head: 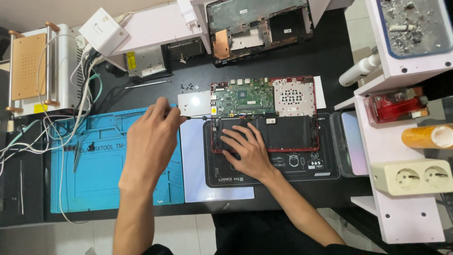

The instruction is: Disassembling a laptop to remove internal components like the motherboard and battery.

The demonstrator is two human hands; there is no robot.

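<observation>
Dead centre on the black desk sits an opened laptop with its bottom cover off, resting half on a black work mat and half on a pale sheet. Hard to say much about the left hand: it's seen from the back, fingers curled tight around the handle of a thin screwdriver, so the grip itself is mostly hidden and only the dark shaft pokes out toward 3 o'clock, tip right at the laptop's left edge. Whether the tip is actually seated in a screw, can't tell, too small. The right hand lies flat with fingers spread on the black battery, pressing on its left half and covering that bit. The laptop itself has a red frame, a green motherboard along the top, and a pale perforated plate at the 1 o'clock corner. A scatter of tiny black screws sits at 11 o'clock from it, not countable. At 9 o'clock there's a blue repair mat, partly under the left forearm. Another gutted laptop shell at 12 o'clock is cut off by the top edge. White cables tangle at far 9 o'clock.
</observation>
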